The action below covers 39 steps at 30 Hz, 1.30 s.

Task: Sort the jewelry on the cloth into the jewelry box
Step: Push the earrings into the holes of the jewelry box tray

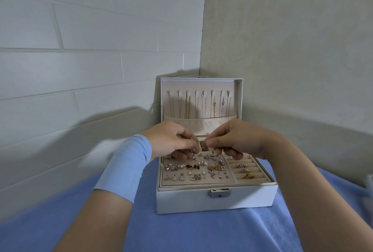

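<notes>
Over the open jewelry box [201, 201] on the blue cloth [181, 233], both hands meet.
Fingers of the left hand [171, 140] pinch a small silver piece [193, 150] above the earrings [191, 169]; those of the right hand [239, 138] curl together, contents unclear.

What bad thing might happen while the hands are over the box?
The tiny piece pinched between the left hand and right hand could slip and get lost among the earrings below. The hands hang low, so they might knock earrings loose. A bump to the open lid could tangle the necklaces.
</notes>
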{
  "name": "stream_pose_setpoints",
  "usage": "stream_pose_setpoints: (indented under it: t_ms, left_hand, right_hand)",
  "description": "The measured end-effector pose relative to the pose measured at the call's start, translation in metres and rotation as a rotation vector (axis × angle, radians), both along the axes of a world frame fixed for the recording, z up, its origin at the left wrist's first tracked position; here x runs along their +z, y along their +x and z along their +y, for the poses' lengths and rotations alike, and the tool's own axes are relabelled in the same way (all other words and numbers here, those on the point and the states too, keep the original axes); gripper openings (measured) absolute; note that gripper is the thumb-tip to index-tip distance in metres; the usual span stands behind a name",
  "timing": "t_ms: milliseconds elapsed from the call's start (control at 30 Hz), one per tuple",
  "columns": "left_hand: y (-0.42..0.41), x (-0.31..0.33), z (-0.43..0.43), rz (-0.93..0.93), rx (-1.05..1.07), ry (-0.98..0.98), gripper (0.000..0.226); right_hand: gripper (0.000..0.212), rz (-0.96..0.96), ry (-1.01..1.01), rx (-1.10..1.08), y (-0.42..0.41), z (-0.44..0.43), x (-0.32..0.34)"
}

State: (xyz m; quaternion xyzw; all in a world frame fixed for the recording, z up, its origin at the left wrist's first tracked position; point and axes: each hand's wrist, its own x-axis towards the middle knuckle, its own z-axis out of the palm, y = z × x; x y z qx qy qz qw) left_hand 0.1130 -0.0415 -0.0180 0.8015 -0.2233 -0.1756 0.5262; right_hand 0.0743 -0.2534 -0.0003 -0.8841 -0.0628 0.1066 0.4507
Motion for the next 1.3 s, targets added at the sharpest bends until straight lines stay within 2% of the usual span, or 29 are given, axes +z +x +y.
stream_pose_setpoints:
  t_ms: [67, 233, 367, 500, 600, 733, 1000, 1133, 1200, 1300]
  left_hand:
    - [0.0, 0.0, -0.002, -0.009, 0.001, -0.019, 0.01]
    - [-0.002, 0.002, -0.004, -0.095, 0.052, -0.009, 0.011]
    - [-0.002, 0.004, -0.009, -0.19, 0.133, 0.025, 0.012]
    - [-0.002, 0.008, -0.016, -0.222, 0.185, -0.037, 0.011]
    - [0.003, 0.012, -0.021, -0.275, 0.242, -0.034, 0.012]
    - [0.011, 0.012, -0.028, -0.315, 0.331, -0.137, 0.013]
    - [0.017, 0.0, -0.028, -0.274, 0.364, -0.222, 0.013]
    - [0.018, -0.002, -0.029, -0.219, 0.35, -0.252, 0.013]
    - [0.019, -0.004, -0.032, -0.174, 0.337, -0.264, 0.011]
    - [0.017, -0.005, -0.037, -0.099, 0.311, -0.303, 0.01]
  right_hand:
    - [0.014, -0.003, -0.003, 0.015, 0.001, 0.0, -0.001]
    - [0.023, 0.06, 0.14, 0.033, 0.004, -0.001, -0.001]
    - [0.025, 0.02, 0.15, 0.026, 0.005, -0.005, -0.001]
    - [0.018, -0.147, 0.015, -0.018, 0.006, -0.007, 0.003]
    - [0.004, -0.256, -0.07, -0.117, 0.014, -0.008, -0.001]
    - [0.006, -0.332, -0.139, -0.203, 0.027, -0.003, -0.014]
    - [0.003, -0.317, -0.218, -0.194, 0.035, 0.006, -0.026]
    - [0.015, -0.308, -0.234, -0.175, 0.035, 0.005, -0.025]
    - [0.019, -0.366, -0.205, -0.205, 0.032, 0.003, -0.019]
    - [0.022, -0.406, -0.019, -0.213, 0.024, 0.002, -0.01]
